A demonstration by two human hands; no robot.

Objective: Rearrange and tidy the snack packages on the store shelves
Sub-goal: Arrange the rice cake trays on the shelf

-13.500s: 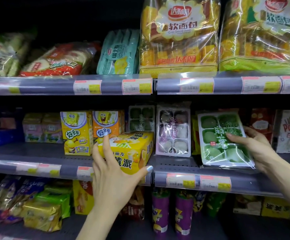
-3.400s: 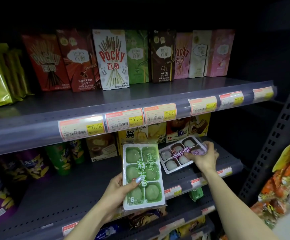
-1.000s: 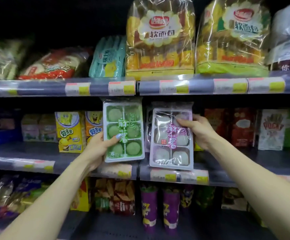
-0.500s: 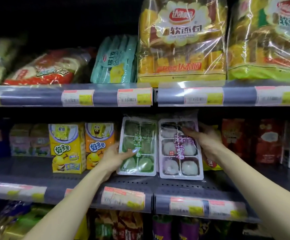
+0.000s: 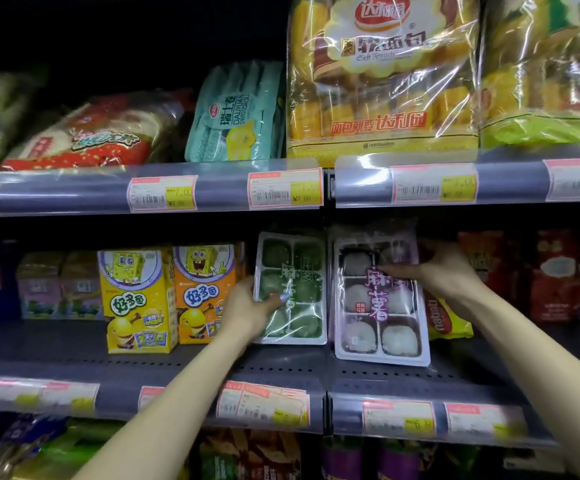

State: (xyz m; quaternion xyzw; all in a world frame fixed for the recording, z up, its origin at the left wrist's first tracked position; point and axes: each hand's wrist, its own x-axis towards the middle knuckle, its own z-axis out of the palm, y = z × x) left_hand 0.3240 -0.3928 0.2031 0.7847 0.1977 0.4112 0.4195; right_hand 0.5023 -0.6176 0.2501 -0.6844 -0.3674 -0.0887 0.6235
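Observation:
A green mochi tray [image 5: 293, 289] stands upright on the middle shelf [image 5: 143, 368], its lower edge on the shelf board. My left hand [image 5: 247, 306] grips its left edge, thumb across the front. Beside it on the right stands a purple mochi tray [image 5: 378, 306], leaning back a little. My right hand [image 5: 444, 271] holds that tray at its upper right, thumb laid over the front film and fingers behind. The two trays stand side by side with a narrow gap between them.
Yellow [image 5: 136, 299] and orange [image 5: 205, 292] cartoon snack boxes stand left of the green tray. A yellow bag [image 5: 447, 323] and red boxes [image 5: 555, 275] sit to the right. Large bread bags [image 5: 382, 77] and a teal roll pack [image 5: 236, 112] fill the top shelf. More packs lie below.
Both trays have been set further back onto the middle shelf and now stand on it. The camera has moved closer. Both hands keep their hold.

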